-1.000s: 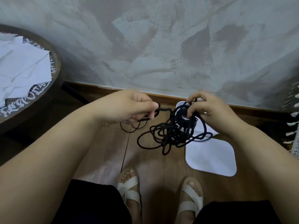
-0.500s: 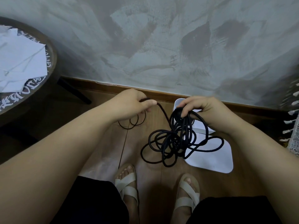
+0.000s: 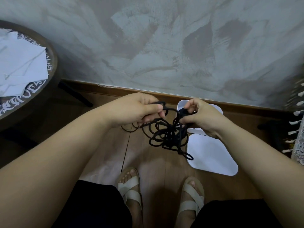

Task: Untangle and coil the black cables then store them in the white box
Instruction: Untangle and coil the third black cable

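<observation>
A tangled bundle of black cable [image 3: 167, 137] hangs in the air between my two hands, above the wooden floor. My left hand [image 3: 139, 111] grips a strand of it between thumb and curled fingers. My right hand [image 3: 200, 116] pinches the top of the tangle, where a small dark plug shows. Loose loops droop below both hands. The white box [image 3: 182, 104] sits on the floor by the skirting board, mostly hidden behind my right hand. Its white lid [image 3: 212, 155] lies flat just in front of it.
A round dark table [image 3: 49, 68] with white papers stands at the left. A grey plastered wall [image 3: 164, 46] runs across the back. A fringed white cloth [image 3: 297, 142] hangs at the right edge. My sandalled feet [image 3: 130, 190] are on the floor below the cable.
My hands have come closer together and the tangle has bunched up tighter between them. My left hand has taken a fuller grip on the strand.
</observation>
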`<state>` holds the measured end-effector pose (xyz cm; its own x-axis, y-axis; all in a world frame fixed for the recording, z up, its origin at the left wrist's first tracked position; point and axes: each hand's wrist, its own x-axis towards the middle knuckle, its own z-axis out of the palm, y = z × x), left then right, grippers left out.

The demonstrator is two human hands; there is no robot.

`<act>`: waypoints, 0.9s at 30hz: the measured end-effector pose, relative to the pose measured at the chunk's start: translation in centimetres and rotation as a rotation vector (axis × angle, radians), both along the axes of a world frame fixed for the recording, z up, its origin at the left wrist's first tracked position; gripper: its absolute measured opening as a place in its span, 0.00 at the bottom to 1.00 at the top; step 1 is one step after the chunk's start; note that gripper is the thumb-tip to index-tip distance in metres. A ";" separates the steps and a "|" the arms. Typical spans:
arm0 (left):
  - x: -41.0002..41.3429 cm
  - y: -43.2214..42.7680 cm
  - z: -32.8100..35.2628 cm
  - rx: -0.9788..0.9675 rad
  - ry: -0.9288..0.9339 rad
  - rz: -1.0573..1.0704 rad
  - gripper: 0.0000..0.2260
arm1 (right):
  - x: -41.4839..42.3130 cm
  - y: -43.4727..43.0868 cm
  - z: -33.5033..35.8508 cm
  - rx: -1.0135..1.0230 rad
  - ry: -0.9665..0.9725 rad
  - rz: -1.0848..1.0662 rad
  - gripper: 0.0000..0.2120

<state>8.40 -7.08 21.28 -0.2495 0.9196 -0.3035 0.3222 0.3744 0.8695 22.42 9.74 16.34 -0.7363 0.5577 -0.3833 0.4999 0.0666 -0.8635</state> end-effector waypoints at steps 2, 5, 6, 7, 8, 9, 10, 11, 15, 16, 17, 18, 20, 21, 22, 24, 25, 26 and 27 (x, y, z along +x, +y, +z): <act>-0.5 -0.2 -0.7 -0.156 0.163 -0.016 0.11 | -0.1 -0.2 0.3 0.021 0.031 -0.027 0.16; -0.7 0.0 -1.8 -0.263 0.321 0.032 0.12 | -0.4 -0.7 0.8 -0.036 0.118 -0.029 0.16; -0.5 0.2 -2.0 -0.261 0.350 0.042 0.12 | -0.5 -0.9 1.0 -0.081 0.157 -0.025 0.17; -0.3 0.6 -2.0 -0.254 0.378 0.035 0.11 | -0.6 -1.1 1.3 -0.122 0.187 -0.019 0.17; -0.1 0.9 -2.0 -0.248 0.404 0.017 0.11 | -0.7 -1.3 1.5 -0.157 0.211 -0.018 0.18; 0.1 1.2 -2.0 -0.239 0.429 -0.002 0.12 | -0.7 -1.5 1.7 -0.189 0.232 -0.028 0.18; 0.4 1.5 -2.1 -0.228 0.445 -0.019 0.13 | -0.8 -1.6 1.9 -0.222 0.253 -0.048 0.19; 0.7 1.7 -2.3 -0.223 0.455 -0.036 0.14 | -0.9 -1.6 2.1 -0.262 0.276 -0.076 0.19; 2.5 2.6 -3.8 -0.338 0.568 -0.114 0.17 | -0.9 -1.8 2.9 -0.442 0.364 -0.136 0.20; 2.9 2.9 -4.3 -0.359 0.594 -0.105 0.18 | -0.9 -1.9 3.0 -0.467 0.371 -0.130 0.20; 3.2 3.2 -4.6 -0.362 0.607 -0.077 0.19 | -0.9 -2.1 3.1 -0.480 0.374 -0.122 0.20; 3.3 3.4 -4.8 -0.353 0.604 -0.030 0.22 | -0.8 -2.2 3.2 -0.485 0.377 -0.117 0.19; 3.3 3.7 -4.9 -0.324 0.564 0.095 0.29 | -0.8 -2.2 3.3 -0.509 0.398 -0.121 0.19; 3.3 3.8 -4.9 -0.307 0.537 0.154 0.29 | -0.8 -2.1 3.3 -0.528 0.416 -0.128 0.19; 3.1 4.0 -5.0 -0.284 0.519 0.190 0.25 | -0.7 -1.9 3.4 -0.543 0.435 -0.137 0.19; 3.1 4.1 -5.2 -0.233 0.533 0.190 0.17 | -0.7 -1.6 3.5 -0.558 0.457 -0.145 0.18; 3.1 4.1 -5.2 -0.212 0.545 0.176 0.16 | -0.6 -1.5 3.5 -0.561 0.465 -0.144 0.18; 3.1 4.0 -5.0 -0.192 0.546 0.171 0.16 | -0.6 -1.5 3.5 -0.559 0.471 -0.143 0.18; 3.1 3.9 -4.8 -0.170 0.539 0.176 0.16 | -0.5 -1.4 3.5 -0.540 0.471 -0.142 0.18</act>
<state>11.47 -3.14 16.46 -0.5543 0.7995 -0.2312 0.6221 0.5826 0.5231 21.89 8.34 19.88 -0.8255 0.4828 -0.2922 0.0395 -0.4672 -0.8833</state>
